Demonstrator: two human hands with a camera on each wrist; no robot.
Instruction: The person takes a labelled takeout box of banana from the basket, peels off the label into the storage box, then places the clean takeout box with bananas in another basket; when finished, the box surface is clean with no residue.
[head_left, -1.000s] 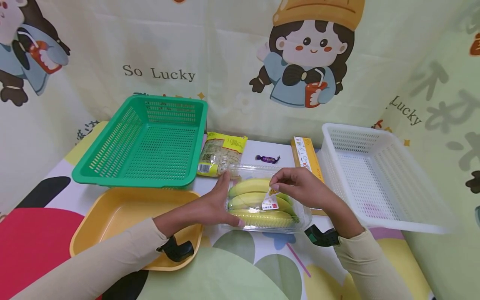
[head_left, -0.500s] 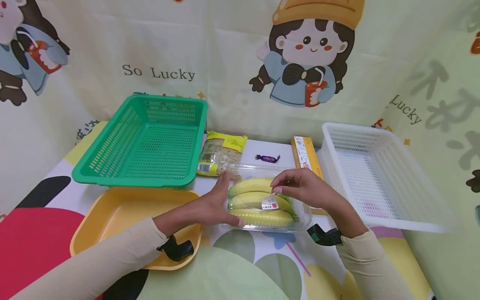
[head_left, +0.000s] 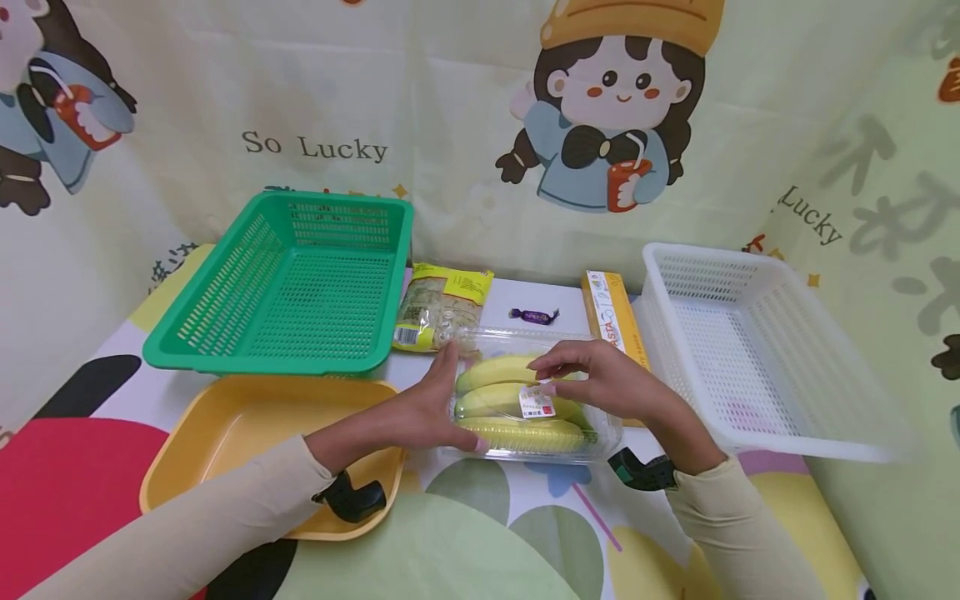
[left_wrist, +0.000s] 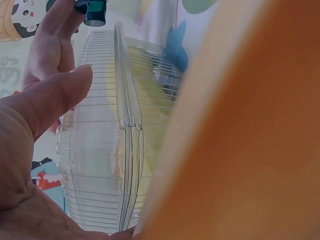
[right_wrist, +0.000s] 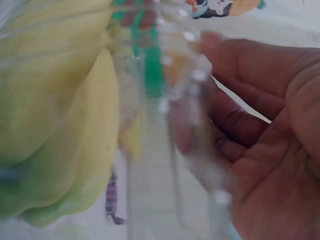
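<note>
Clear box (head_left: 517,450) w/ bananas (head_left: 483,402) at frame ctr, label (head_left: 537,403) on lid. L hand (head_left: 426,412): fingers spread, touching box's left end. R hand (head_left: 606,380): fingers bent at label's top edge, can't tell if pinching. Candy (head_left: 534,317) just above box.

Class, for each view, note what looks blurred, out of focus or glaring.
Head: mostly sharp, though the white plastic basket looks smeared at its lower right corner; left wrist: the orange tub is out of focus; right wrist: the clear plastic box is blurred, with bright glints.
</note>
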